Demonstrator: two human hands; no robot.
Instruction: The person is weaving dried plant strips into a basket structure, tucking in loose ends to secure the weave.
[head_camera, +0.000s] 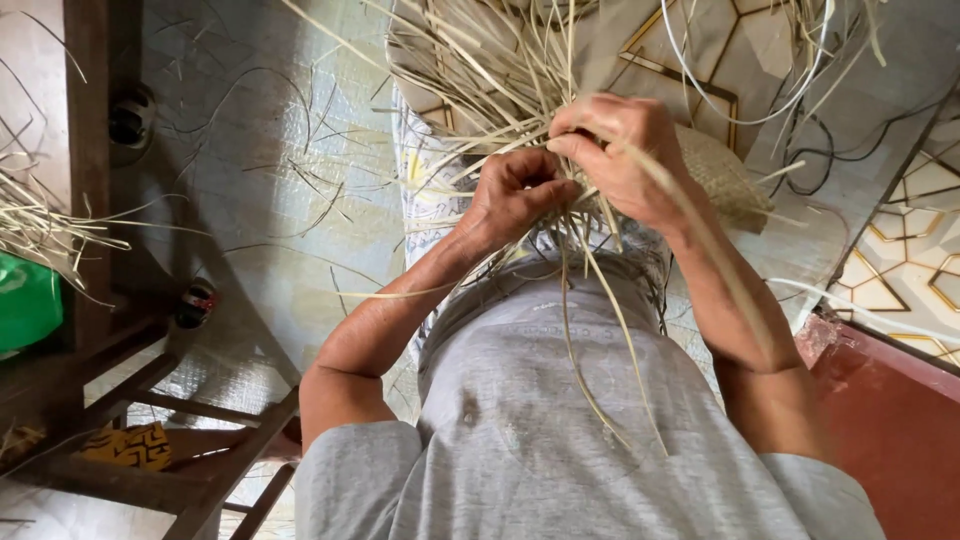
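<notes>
Hands meet over a half-made woven piece (722, 175) of pale straw, held close above the person's lap. The left hand (515, 195) is curled into a loose fist, its fingers (528, 172) folded in and clamped on a bunch of thin straw strands (480, 70) at the edge of the weave. The right hand (622, 150) sits just beside it, touching it at the thumb, and pinches a few strands between thumb and forefinger. From this shared grip the loose straw fans out away from the body, while several long ends hang down across the grey shirt (560, 400).

The finished part of the woven piece shows as a tight, rounded patch of plaiting beyond the right wrist, partly hidden by that hand. How far it runs beneath the hands cannot be told.

Beneath the work lies a grey woven mat (270, 180) scattered with stray strands. To the person's left stands a dark wooden frame (90, 200) with crossbars, with a green object (25, 300) at the picture's edge beside it. To the right, a floor (910, 240) of pale tiles with gold-lined geometric shapes adjoins a red surface (890, 420). Dark cords (830, 150) lie near the tiles, well apart from the hands.
</notes>
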